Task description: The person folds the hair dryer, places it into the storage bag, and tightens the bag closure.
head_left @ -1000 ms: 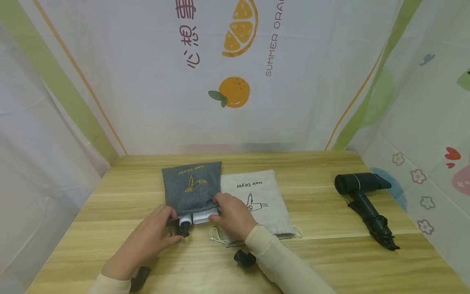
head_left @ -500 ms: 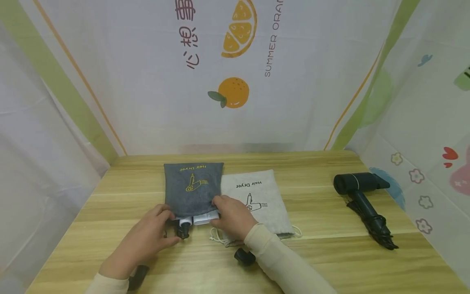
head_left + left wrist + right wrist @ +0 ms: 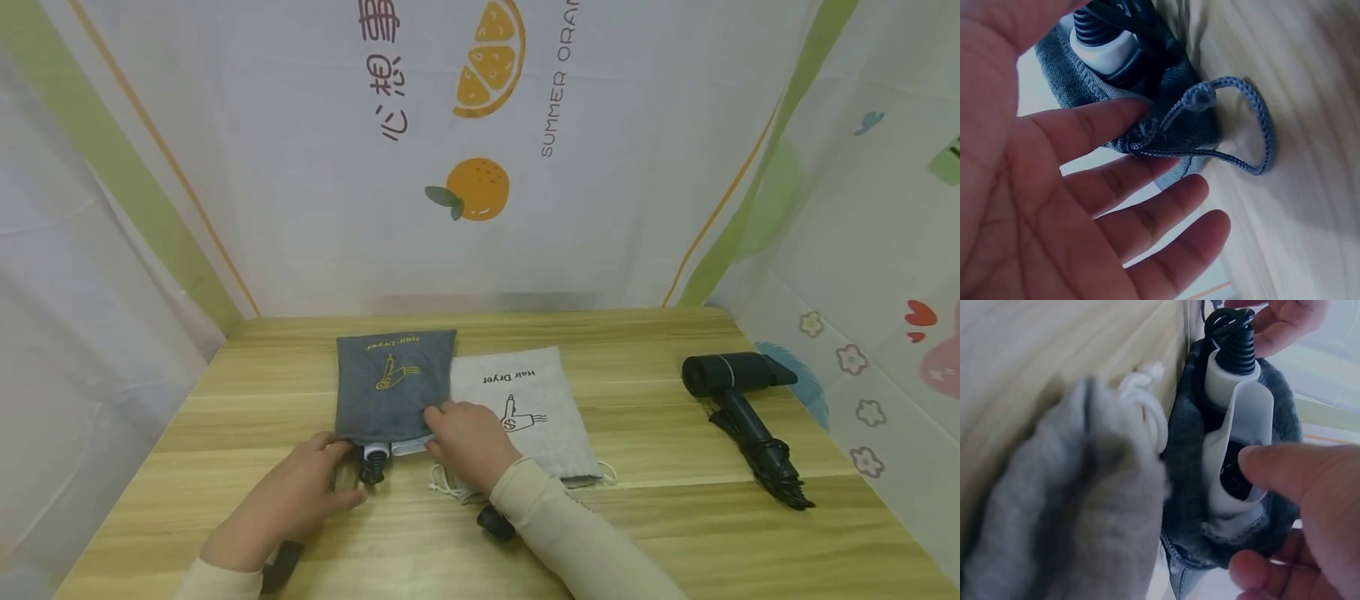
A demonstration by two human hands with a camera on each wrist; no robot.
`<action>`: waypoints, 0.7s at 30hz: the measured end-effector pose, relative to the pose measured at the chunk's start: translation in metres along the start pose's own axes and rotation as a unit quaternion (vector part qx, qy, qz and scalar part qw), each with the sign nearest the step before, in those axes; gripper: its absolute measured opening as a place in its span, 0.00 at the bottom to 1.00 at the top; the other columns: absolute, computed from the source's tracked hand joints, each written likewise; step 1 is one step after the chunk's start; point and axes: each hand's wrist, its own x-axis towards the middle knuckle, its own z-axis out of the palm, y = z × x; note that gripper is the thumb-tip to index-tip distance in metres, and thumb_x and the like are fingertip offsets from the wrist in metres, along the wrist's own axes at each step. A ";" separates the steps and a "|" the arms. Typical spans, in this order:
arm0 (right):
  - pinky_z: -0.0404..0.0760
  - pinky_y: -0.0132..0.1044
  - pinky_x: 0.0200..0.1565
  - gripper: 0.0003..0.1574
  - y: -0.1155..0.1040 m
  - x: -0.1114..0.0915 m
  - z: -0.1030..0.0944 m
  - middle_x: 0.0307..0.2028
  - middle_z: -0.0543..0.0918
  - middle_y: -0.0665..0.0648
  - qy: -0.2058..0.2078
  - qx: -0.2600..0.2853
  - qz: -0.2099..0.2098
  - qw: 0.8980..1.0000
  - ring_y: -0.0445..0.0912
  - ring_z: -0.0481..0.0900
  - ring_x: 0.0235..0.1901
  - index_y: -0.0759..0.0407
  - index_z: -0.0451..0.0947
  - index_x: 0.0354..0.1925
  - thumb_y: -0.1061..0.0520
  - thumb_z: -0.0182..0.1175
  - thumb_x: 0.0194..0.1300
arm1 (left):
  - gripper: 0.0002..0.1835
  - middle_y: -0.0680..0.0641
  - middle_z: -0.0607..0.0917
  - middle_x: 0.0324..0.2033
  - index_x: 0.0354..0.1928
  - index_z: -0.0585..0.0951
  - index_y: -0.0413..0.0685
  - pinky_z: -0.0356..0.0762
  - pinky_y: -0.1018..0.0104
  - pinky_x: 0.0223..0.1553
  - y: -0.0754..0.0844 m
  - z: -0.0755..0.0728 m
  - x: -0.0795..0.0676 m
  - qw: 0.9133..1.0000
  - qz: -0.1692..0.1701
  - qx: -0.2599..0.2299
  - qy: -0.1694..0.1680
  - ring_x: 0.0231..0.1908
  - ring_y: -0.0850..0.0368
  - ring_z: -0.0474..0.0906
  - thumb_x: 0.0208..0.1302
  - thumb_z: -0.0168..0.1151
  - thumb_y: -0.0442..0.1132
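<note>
Head view: by the right hand [image 3: 472, 440], a grey pouch [image 3: 393, 392] is pinched at its mouth on the tabletop [image 3: 420, 542]; its corner is touched by the left hand [image 3: 296, 492], fingers apart. A black hair dryer [image 3: 750, 421] is set well apart.

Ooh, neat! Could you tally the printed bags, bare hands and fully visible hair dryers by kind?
Printed bags: 2 (dark grey bag, light grey bag)
Bare hands: 2 (left hand, right hand)
Fully visible hair dryers: 1 (black hair dryer)
Total: 5
</note>
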 end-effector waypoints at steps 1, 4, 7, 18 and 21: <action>0.77 0.35 0.25 0.12 0.000 0.000 0.000 0.25 0.76 0.48 0.005 -0.005 -0.007 1.000 0.42 0.77 0.24 0.52 0.78 0.37 0.46 0.64 0.66 | 0.37 0.34 0.79 0.51 0.52 0.80 0.31 0.77 0.42 0.51 0.000 0.000 0.000 1.000 -0.001 0.001 -0.002 0.49 0.35 0.78 0.47 0.77 0.54; 0.76 0.35 0.24 0.11 0.000 0.000 0.001 0.25 0.76 0.48 0.013 -0.014 -0.021 1.000 0.42 0.77 0.24 0.52 0.78 0.36 0.47 0.62 0.67 | 0.40 0.33 0.78 0.51 0.53 0.79 0.29 0.77 0.42 0.51 0.000 0.000 0.000 1.000 -0.010 0.002 -0.010 0.49 0.35 0.79 0.47 0.77 0.55; 0.76 0.35 0.25 0.11 0.000 0.001 0.001 0.25 0.76 0.48 0.019 -0.024 -0.027 0.999 0.42 0.76 0.23 0.51 0.79 0.34 0.47 0.61 0.69 | 0.42 0.32 0.78 0.51 0.54 0.78 0.27 0.78 0.42 0.50 0.000 0.001 0.000 1.000 -0.022 0.003 -0.020 0.48 0.35 0.79 0.47 0.77 0.56; 0.77 0.33 0.24 0.11 -0.001 0.005 0.004 0.25 0.79 0.48 0.100 -0.081 -0.047 0.991 0.40 0.77 0.22 0.52 0.80 0.31 0.48 0.61 0.69 | 0.29 0.36 0.79 0.48 0.43 0.84 0.38 0.79 0.41 0.46 -0.002 0.001 -0.003 0.999 -0.023 0.026 -0.001 0.46 0.36 0.78 0.48 0.76 0.55; 0.78 0.32 0.23 0.11 0.000 0.005 0.004 0.24 0.79 0.48 0.116 -0.080 -0.040 0.989 0.40 0.77 0.22 0.52 0.80 0.31 0.48 0.62 0.68 | 0.24 0.38 0.80 0.49 0.39 0.85 0.41 0.78 0.42 0.48 -0.002 0.001 -0.003 1.000 -0.009 0.024 0.004 0.47 0.38 0.79 0.49 0.76 0.54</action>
